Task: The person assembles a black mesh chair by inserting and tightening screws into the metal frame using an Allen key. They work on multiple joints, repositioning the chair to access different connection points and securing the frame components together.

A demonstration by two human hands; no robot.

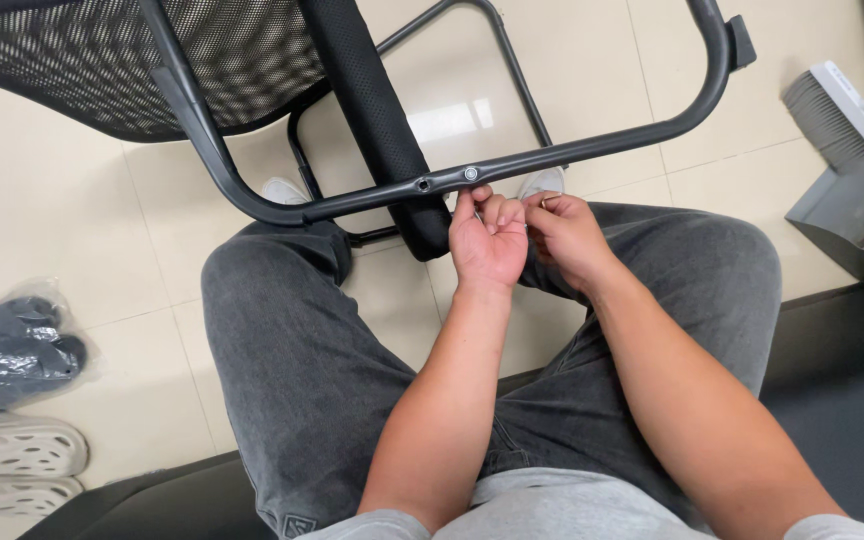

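Two bare hands meet just below a black chair frame [572, 152] that lies tipped across the far floor, its mesh seat [152, 60] far left. Grey dustpan [857, 200] sits far right; pale perforated clogs [17, 460] and bagged dark shoes [12, 350] near left. Left hand [487, 240] curls, fingertips up against the tube beside a small bolt [471, 173]. Right hand [567, 230] is loosely closed against the left; whether it holds anything, cannot tell.
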